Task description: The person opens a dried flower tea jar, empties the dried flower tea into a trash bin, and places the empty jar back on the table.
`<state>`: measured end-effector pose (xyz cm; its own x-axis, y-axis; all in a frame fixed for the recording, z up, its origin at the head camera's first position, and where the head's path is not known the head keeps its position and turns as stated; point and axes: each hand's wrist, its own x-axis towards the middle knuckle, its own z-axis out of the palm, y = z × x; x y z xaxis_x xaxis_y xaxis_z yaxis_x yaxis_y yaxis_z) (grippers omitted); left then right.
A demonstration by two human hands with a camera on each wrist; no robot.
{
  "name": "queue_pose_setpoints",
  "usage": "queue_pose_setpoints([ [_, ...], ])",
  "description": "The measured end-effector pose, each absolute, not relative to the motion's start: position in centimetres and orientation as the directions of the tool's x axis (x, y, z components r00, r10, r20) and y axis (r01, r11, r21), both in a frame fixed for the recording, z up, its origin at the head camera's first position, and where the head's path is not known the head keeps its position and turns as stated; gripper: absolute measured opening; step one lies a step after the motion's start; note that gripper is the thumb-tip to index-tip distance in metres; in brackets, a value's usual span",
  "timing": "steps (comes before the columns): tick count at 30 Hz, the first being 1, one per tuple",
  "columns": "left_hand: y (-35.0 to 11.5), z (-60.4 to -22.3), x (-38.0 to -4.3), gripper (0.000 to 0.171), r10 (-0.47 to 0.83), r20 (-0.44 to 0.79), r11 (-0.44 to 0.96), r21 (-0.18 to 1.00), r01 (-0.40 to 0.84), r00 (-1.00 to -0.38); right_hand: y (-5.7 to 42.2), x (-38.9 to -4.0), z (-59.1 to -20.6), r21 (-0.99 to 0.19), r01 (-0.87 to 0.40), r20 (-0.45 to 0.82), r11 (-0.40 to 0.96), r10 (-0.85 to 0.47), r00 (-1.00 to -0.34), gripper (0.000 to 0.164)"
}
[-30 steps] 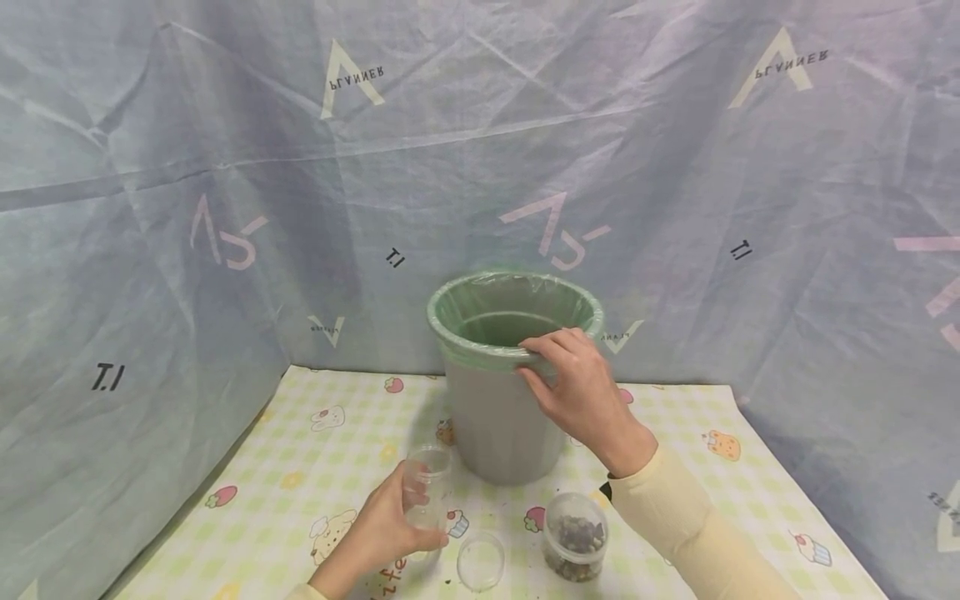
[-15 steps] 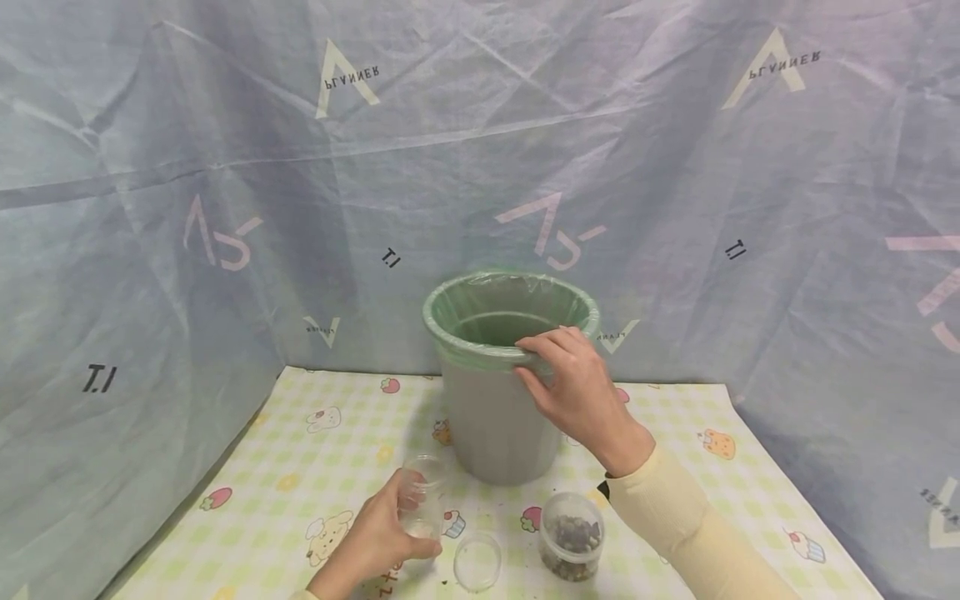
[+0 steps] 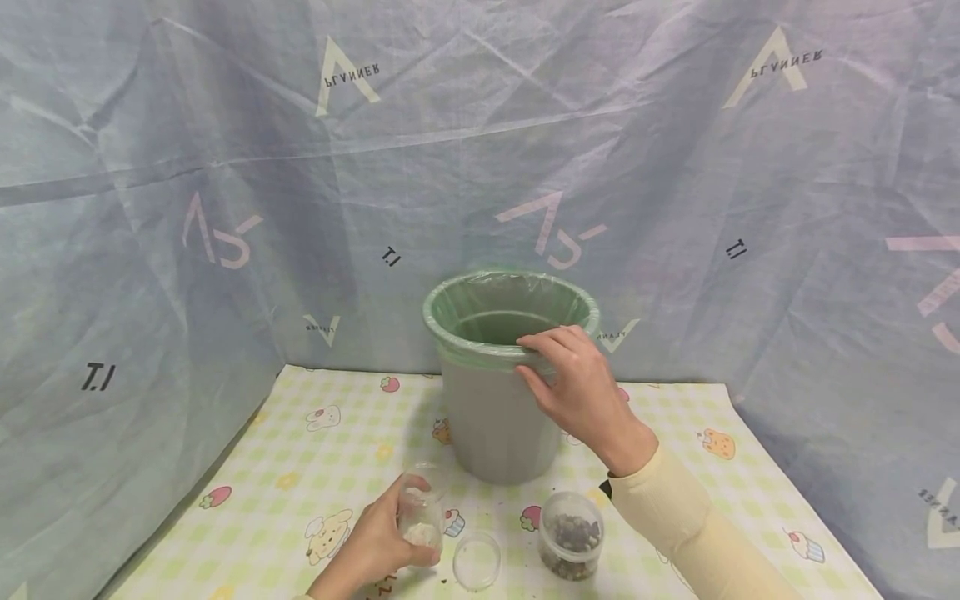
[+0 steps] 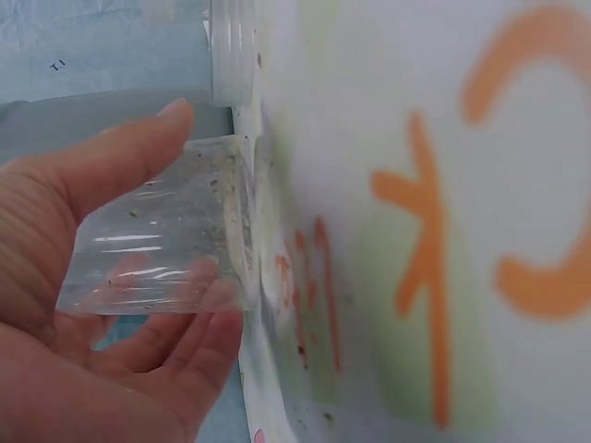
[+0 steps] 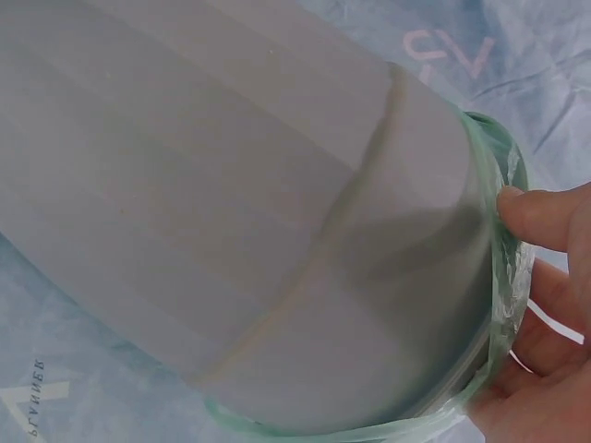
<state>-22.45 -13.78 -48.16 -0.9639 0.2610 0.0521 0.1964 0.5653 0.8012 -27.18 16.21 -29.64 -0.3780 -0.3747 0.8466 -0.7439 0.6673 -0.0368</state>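
Note:
A clear plastic jar [image 4: 152, 226] with small brown specks stuck inside is gripped by my left hand [image 3: 378, 533], thumb on one side and fingers on the other. In the left wrist view its base is at or just above the tablecloth [image 4: 369, 351]; I cannot tell if they touch. My right hand [image 3: 581, 387] pinches the near rim of a grey trash bin [image 3: 498, 425], over its green plastic liner [image 5: 508, 277]. The right wrist view shows the thumb [image 5: 545, 217] outside the liner's folded edge.
A clear round lid [image 3: 477, 562] lies right of the left hand. Beside it stands a clear tub [image 3: 572, 537] of dark and brown bits, near the right forearm. Dark crumbs dot the cloth. A grey-blue curtain [image 3: 480, 150] hangs behind the bin.
My left hand has lowered the jar a little toward the tablecloth. The right hand keeps its place on the bin's rim.

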Motion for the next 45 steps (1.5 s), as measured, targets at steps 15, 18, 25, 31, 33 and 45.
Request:
queue_pose_setpoints([
  [15, -13.7, -48.2, -22.0, 0.085, 0.196, 0.002, 0.578, 0.807, 0.118, -0.981, 16.9, -26.4, -28.9, -0.049, -0.738, 0.834, 0.673, -0.379, -0.401, 0.033],
  [18, -13.6, -48.2, -21.9, 0.082, 0.169, -0.004, 0.601, 0.793, 0.100, -0.986, 17.0, -26.3, -28.9, -0.050, -0.737, 0.836, 0.675, -0.375, -0.400, 0.033],
  [25, -13.6, -48.2, -21.6, 0.079, 0.177, 0.000, 0.583, 0.806, 0.105, -0.984, 17.4, -25.6, -28.6, -0.059, -0.744, 0.854, 0.665, -0.352, -0.383, 0.035],
  [31, -13.7, -48.3, -21.5, 0.082, 0.184, -0.004, 0.578, 0.809, 0.105, -0.983, 17.8, -24.7, -28.1, -0.052, -0.749, 0.875, 0.661, -0.331, -0.353, 0.036],
  [33, -13.8, -48.4, -21.6, 0.086, 0.185, -0.010, 0.582, 0.807, 0.101, -0.983, 18.0, -24.5, -28.0, -0.051, -0.748, 0.879, 0.662, -0.326, -0.348, 0.036],
  [45, -14.7, -47.7, -21.5, 0.102, 0.210, -0.073, 0.526, 0.849, 0.050, -0.975, 19.3, -23.9, -28.2, -0.058, -0.729, 0.882, 0.682, -0.307, -0.357, 0.039],
])
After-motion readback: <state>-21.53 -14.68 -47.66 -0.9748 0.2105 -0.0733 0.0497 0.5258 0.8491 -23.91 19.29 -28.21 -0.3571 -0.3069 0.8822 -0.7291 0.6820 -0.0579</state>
